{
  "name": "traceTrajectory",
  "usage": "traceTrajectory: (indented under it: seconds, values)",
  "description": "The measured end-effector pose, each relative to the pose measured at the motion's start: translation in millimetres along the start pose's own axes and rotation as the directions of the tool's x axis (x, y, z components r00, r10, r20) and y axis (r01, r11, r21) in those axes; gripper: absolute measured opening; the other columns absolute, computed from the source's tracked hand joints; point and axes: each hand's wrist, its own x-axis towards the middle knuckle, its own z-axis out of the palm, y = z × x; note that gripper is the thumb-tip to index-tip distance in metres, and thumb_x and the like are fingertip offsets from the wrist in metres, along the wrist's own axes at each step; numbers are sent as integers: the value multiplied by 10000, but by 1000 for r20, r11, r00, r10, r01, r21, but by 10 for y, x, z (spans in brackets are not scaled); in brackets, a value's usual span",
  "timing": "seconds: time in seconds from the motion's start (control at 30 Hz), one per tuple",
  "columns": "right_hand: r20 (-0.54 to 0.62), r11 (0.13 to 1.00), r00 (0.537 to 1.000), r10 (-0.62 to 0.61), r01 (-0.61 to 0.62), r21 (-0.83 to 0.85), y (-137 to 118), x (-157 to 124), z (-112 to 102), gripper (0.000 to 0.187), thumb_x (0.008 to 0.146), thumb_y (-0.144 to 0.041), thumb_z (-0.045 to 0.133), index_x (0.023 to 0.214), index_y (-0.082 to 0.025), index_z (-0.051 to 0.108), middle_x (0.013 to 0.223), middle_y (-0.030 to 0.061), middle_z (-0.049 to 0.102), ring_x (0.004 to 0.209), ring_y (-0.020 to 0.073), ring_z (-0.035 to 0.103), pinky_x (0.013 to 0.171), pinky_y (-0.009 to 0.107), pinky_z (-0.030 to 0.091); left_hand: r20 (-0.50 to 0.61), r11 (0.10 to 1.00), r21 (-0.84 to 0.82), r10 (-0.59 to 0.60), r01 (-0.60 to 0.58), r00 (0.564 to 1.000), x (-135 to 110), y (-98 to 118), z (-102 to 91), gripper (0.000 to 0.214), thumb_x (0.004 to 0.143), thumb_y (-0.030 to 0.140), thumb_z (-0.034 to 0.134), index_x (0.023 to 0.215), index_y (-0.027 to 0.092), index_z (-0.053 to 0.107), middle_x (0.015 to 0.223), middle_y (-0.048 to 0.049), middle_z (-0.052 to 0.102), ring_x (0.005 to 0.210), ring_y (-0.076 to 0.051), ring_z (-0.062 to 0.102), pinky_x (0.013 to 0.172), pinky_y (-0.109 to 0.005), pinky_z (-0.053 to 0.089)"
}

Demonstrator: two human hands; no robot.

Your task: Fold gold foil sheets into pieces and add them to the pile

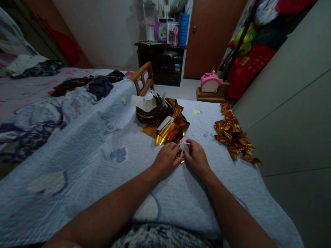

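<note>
Pale blue quilt [111, 199] patterned with hearts spreads through a room, with one dark cabinet [155, 67], one brown door [213, 38] and one pink toy [210, 83] beyond it, in the head view I follow from afar. Near the middle of the quilt, a small sheet [184, 150], pale on its upper face with gold at its near edge, sits between the left hand [168, 157] and the right hand [197, 157]. Fingers on both sides appear to pinch it, each set at its own side, though the undersides are hidden from me. Clean work here, I judge, calls for an even hold on both sides, edges lined up before pressing, and each crease run flat with a thumb; the soft quilt gives underneath, so light, steady strokes would suit thin paper that could wrinkle or tear. By my count: two hands, one small sheet, one thick stack [152, 117] of paper farther off, and several gold sheets [172, 132] overlapping against it, with one white piece [164, 123] on top. At right lies one heap of gold pieces [232, 133], at least ten; overlap denies me an exact figure.
</note>
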Motion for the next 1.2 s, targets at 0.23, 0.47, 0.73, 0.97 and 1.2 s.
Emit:
traceTrajectory:
  seconds: [0.23, 0.47, 0.73, 0.97, 1.2]
  values:
    - [285, 990, 953, -107, 130, -63, 2, -35, -207, 526, 767, -216, 593, 1288, -152, 568, 1191, 145, 603, 1054, 297, 513, 947, 425, 403, -20, 999, -45, -20, 19, 1000, -7, 2, -5, 156, 895, 278, 695, 996, 177, 633, 1072, -78, 608, 1003, -243, 565, 885, -379, 481]
    - [322, 984, 940, -117, 155, -93, -12, -57, -234, 460, 823, -246, 635, 1276, -186, 587, 1193, 129, 580, 1073, 298, 494, 948, 418, 381, 0, 998, -48, -34, 34, 999, 4, 5, -15, 149, 912, 299, 668, 993, 177, 640, 1039, -74, 603, 985, -241, 567, 871, -374, 480]
    - [304, 982, 944, -125, 161, -96, 8, -47, -216, 397, 835, -271, 667, 1224, -212, 610, 1156, 109, 586, 1049, 288, 501, 908, 398, 383, 27, 991, -128, -24, 27, 999, 11, -24, -57, 113, 894, 247, 671, 974, 172, 644, 990, -57, 603, 959, -224, 570, 844, -350, 470]
    - [304, 982, 941, -149, 177, -68, 46, -43, -204, 390, 851, -242, 632, 1238, -209, 596, 1147, 108, 585, 1038, 282, 499, 908, 399, 381, 74, 982, -186, -19, 33, 997, 11, -39, -104, 165, 833, 226, 726, 973, 180, 651, 978, -45, 594, 945, -216, 569, 836, -342, 465]
    - [314, 986, 942, -121, 152, -74, 18, -29, -214, 396, 842, -222, 625, 1236, -191, 603, 1165, 121, 585, 1058, 298, 503, 923, 425, 391, 60, 989, -128, -71, 78, 996, 29, -4, -61, 285, 790, 279, 778, 1014, 182, 631, 972, -39, 605, 930, -226, 576, 825, -355, 467]
